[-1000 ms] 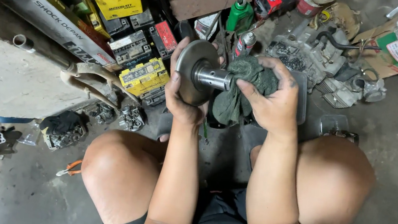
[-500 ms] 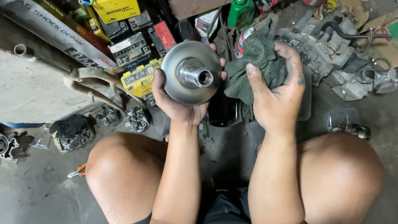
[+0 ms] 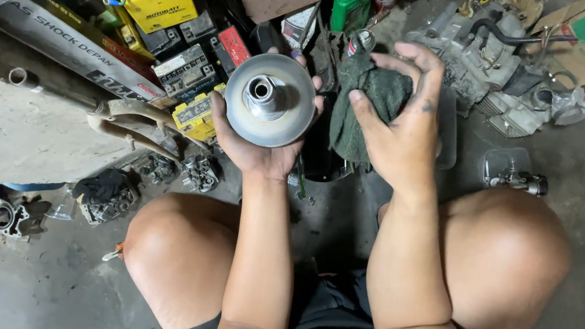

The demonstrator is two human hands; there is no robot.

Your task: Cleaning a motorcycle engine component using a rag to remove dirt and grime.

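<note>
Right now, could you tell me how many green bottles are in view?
1: a green bottle stands at the top, beyond the rag in the right hand. Clutter could hide others.

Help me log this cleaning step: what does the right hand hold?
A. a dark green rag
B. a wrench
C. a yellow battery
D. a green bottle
A: the right hand grips a dark green rag beside the round metal pulley cupped in the left hand.

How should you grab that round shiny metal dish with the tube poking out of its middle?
Probably by its rim, from behind. The round metal disc faces the camera, its short centre tube sticking out in front. The left hand cups the back, fingertips curled over the edge. The right hand holds a green rag beside it.
</note>
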